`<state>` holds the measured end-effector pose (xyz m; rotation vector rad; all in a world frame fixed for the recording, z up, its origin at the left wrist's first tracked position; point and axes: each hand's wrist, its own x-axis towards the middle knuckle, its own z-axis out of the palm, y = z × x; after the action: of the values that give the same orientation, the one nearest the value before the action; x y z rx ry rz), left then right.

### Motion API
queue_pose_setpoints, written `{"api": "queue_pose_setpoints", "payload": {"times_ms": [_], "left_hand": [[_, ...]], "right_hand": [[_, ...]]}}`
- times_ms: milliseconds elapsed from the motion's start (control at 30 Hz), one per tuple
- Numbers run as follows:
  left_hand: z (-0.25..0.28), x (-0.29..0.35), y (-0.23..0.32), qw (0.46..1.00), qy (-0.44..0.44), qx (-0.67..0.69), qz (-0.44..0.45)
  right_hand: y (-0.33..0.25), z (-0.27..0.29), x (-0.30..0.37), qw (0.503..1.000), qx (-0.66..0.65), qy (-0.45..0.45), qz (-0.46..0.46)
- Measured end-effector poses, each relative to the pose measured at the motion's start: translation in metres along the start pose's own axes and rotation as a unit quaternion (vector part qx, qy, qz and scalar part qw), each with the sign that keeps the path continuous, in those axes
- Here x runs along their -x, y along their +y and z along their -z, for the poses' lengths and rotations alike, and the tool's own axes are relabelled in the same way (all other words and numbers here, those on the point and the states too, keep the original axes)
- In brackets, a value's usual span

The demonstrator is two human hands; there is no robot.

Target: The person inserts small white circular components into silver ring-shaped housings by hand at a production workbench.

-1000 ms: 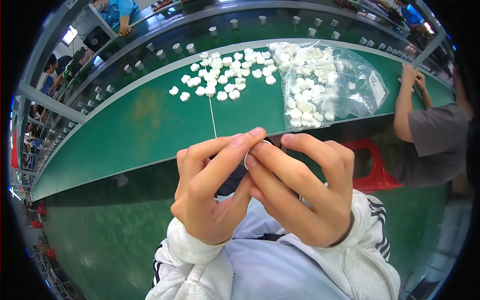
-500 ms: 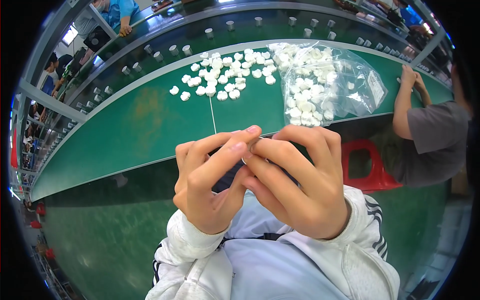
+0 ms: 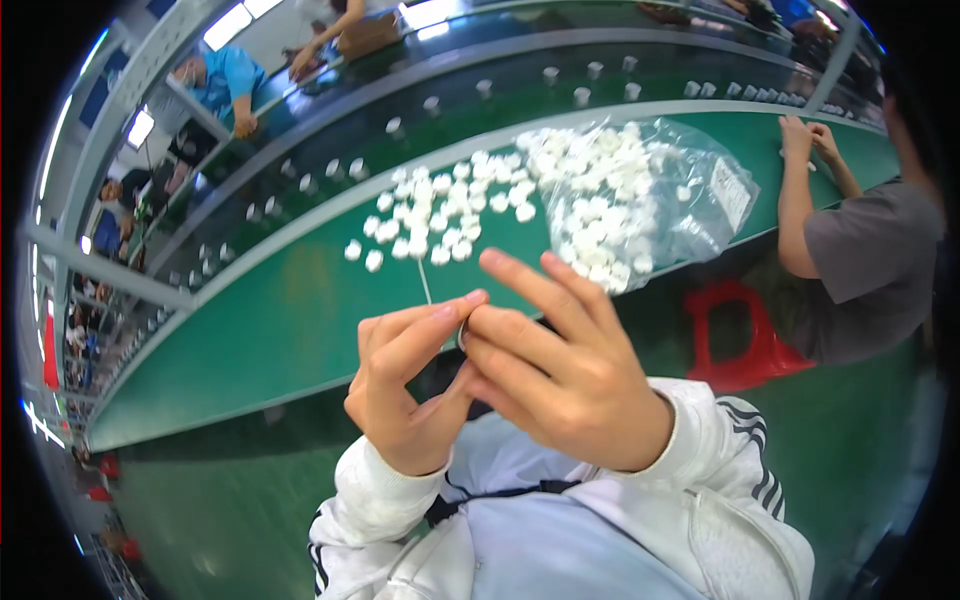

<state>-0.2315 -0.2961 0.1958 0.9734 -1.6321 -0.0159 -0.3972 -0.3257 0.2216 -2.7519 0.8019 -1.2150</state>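
One small piece (image 3: 462, 337), I see from here, lies between the fingertips: left hand (image 3: 405, 388) pinching its left side, right hand (image 3: 575, 378) its right, two of the right's fingers (image 3: 535, 288) spread clear.

Factory assy. line: conveyor (image 3: 350, 140) w/ silvery pcs. (image 3: 394, 127), green bench (image 3: 280, 335), co-workers (image 3: 868, 250).

A small object (image 3: 462, 336) with a pale, thin, curved rim (most of it hidden) is pinched between both hands (image 3: 568, 374).

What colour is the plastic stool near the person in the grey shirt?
Red; the plastic stool shows best in the head view.
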Motion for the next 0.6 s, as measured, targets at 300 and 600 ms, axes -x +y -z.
{"api": "queue_pose_setpoints", "payload": {"times_ms": [300,600], "left_hand": [[-0.07,-0.077,-0.068,0.981,-0.181,-0.022,-0.061],[-0.136,-0.163,-0.277,0.966,-0.185,-0.063,0.167]], "right_hand": [[0.101,-0.013,-0.002,0.994,0.012,0.012,-0.108],[0.134,0.031,-0.013,0.971,-0.094,-0.052,-0.216]]}}
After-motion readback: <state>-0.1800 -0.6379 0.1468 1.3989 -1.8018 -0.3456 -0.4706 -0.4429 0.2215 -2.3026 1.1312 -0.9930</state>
